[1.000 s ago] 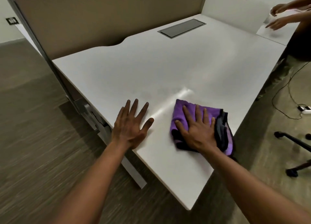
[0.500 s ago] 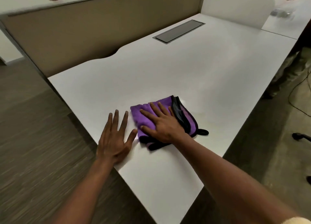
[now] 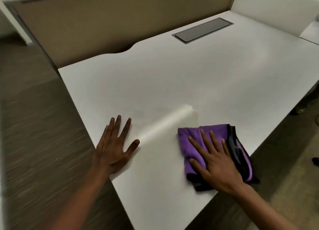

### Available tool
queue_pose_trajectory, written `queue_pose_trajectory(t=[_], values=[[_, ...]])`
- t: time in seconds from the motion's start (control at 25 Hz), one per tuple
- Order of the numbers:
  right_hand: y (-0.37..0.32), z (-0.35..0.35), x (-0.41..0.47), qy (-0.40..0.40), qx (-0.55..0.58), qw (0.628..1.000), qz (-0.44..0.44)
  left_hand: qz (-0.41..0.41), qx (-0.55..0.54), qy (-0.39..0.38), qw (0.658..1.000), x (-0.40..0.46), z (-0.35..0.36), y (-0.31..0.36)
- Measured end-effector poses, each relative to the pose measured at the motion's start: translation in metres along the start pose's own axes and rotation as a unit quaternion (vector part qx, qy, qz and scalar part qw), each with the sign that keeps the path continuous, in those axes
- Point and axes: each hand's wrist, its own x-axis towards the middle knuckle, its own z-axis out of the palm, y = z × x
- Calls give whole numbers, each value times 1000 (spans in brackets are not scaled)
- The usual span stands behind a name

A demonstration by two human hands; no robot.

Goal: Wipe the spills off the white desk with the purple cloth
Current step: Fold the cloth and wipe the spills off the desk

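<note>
The white desk (image 3: 172,84) fills most of the view, and everything else is placed from it. Behind its far edge stands a tan partition panel (image 3: 103,19). Set into the desk's far part is a dark rectangular cable hatch (image 3: 202,30). A pale glossy streak (image 3: 165,124) runs slantwise across the desk's near part, between the two hands. The purple cloth (image 3: 195,143), folded and edged in black, lies flat near the desk's right edge. The right hand (image 3: 215,162) presses down on the cloth, palm flat and fingers spread, not gripping it. The left hand (image 3: 114,150) rests flat on the desk's left edge, fingers splayed, holding nothing.
</note>
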Motion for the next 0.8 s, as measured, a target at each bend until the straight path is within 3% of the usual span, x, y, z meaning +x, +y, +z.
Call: queue_pose_trajectory(t=[0.12, 0.36, 0.48, 0.64, 0.8], values=[[14, -7, -1, -18, -20, 999, -28, -5, -2, 8, 1000, 1, 2, -2], [-10, -15, 153, -12, -14, 994, 105, -9, -11, 13, 1000, 1, 1, -2], [-61, -4, 185, -29, -4, 999, 43, -9, -17, 12, 1000, 1, -3, 0], [-117, 11, 144, -43, 19, 995, -90, -8, -61, 33, 998, 0, -12, 6], [-85, 19, 42, -30, 42, 988, -145, -20, -54, 14, 998, -1, -20, 11]])
